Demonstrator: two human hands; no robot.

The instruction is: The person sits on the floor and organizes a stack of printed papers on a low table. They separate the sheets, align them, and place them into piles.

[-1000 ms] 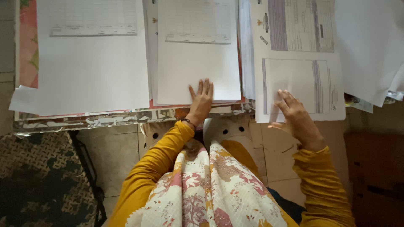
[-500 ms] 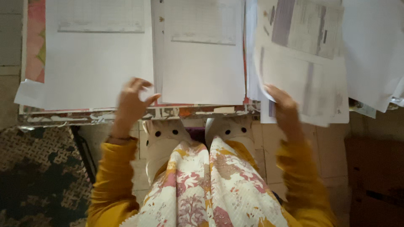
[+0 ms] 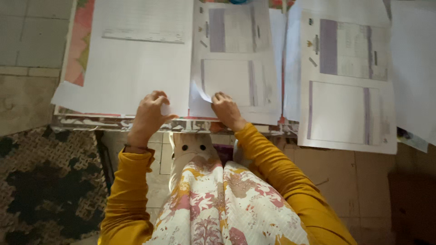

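Two yellow sleeves (image 3: 272, 168) at six o'clock, over a floral skirt (image 3: 227, 204) and white shoes (image 3: 193, 147) on the tiled floor (image 3: 363, 181); dark patterned mat (image 3: 41, 181) at eight o'clock. Next out, both hands at the near edge of the bench (image 3: 113, 123). Left hand (image 3: 147, 115) curled, fingertips pinching the near right corner of the big blank sheet (image 3: 136, 68) at eleven o'clock. Right hand (image 3: 227, 109) just beside it at twelve o'clock, fingers bent onto the near left corner of the middle printed sheet (image 3: 238, 63), that corner lifted and curling off the pile; whether pinched or only pressed, cannot tell. Hands close together but apart. Farther out at two o'clock, another printed sheet (image 3: 347, 90) with grey bands, overhanging the bench edge, well apart from both hands. Pink patterned cloth (image 3: 77, 50) showing at ten o'clock beside the blank sheet.
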